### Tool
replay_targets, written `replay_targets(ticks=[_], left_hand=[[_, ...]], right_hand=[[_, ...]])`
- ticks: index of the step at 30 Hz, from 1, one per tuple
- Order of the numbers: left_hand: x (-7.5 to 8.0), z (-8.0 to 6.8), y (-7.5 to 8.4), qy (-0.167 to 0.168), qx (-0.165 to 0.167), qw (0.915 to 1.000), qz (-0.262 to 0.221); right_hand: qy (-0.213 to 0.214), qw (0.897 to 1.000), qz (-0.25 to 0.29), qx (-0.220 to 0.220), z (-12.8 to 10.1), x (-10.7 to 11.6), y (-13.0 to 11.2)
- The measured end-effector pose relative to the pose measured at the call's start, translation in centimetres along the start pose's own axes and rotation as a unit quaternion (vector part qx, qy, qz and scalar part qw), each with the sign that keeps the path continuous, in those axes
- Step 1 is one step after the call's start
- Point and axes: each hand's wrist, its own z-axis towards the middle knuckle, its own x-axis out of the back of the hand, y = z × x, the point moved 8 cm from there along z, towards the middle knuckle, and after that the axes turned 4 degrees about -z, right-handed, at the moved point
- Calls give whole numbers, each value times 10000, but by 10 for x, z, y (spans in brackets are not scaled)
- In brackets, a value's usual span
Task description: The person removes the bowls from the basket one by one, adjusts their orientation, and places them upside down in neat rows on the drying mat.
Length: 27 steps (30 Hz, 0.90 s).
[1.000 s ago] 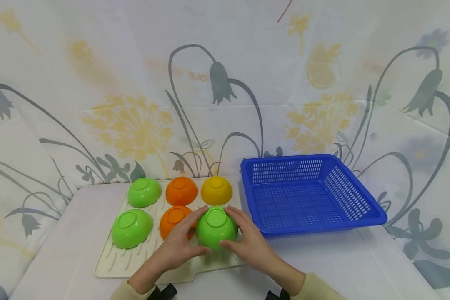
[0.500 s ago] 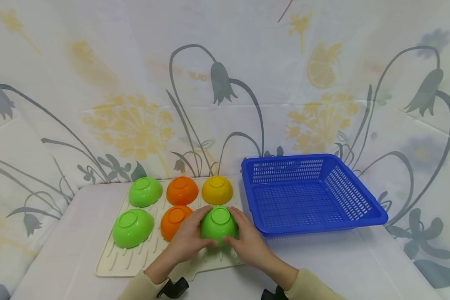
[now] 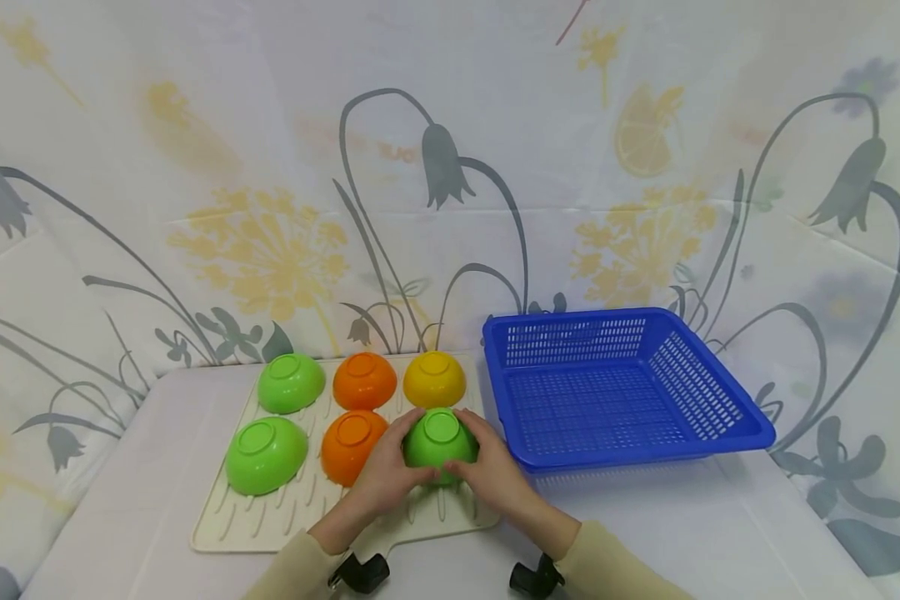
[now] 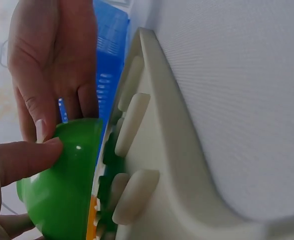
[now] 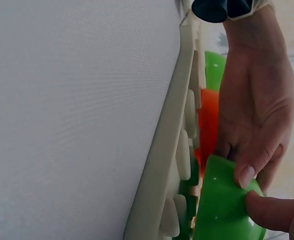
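Note:
A green bowl (image 3: 441,454), upside down with its foot ring on top, is held from both sides close over the front right of a cream ridged drainer tray (image 3: 251,537). My left hand (image 3: 390,473) curls round its left side, and my right hand (image 3: 498,475) grips the right. Both thumbs press on the near wall, their tips almost meeting. In the left wrist view the bowl's rim (image 4: 98,150) is right at the tray's ridges (image 4: 133,125). Just left of my left hand stands an upturned orange bowl (image 3: 350,450), partly covered by the fingers.
More upturned bowls share the tray: a yellow bowl (image 3: 434,379) and an orange bowl (image 3: 364,381) behind, with two green bowls (image 3: 291,383) (image 3: 266,457) at the left. To the right sits a blue perforated basket (image 3: 585,460). A flowered cloth (image 3: 450,250) hangs behind the white table.
Both hands and the green bowl have shifted slightly to the right and away from me, settling closer to the tray. The other bowls and the basket stay in place.

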Motion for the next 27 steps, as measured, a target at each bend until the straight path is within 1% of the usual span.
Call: replay_targets(ticks=[3,10,14,18,24,27], left_hand=[[0,0,-1,61,21,10000,-35],[1,0,1,202,-74,9998,29],[2,-1,1,257,-59,9996,-47],[4,-1,2,235,-17,9997,-68],[5,-1,2,202,93,9998,16],[5,-2,3,207,83,9997,31]], right_hand=[[-23,10000,45,-40,4,-2,2],[-33,10000,65,23,6,-5,3],[-39,9996,263,-13,5,-6,5],[-14,9989,464,-31,4,-5,5],[176,9985,498,105,-1,-2,-4],[280,9975,612,205,-3,1,-11]])
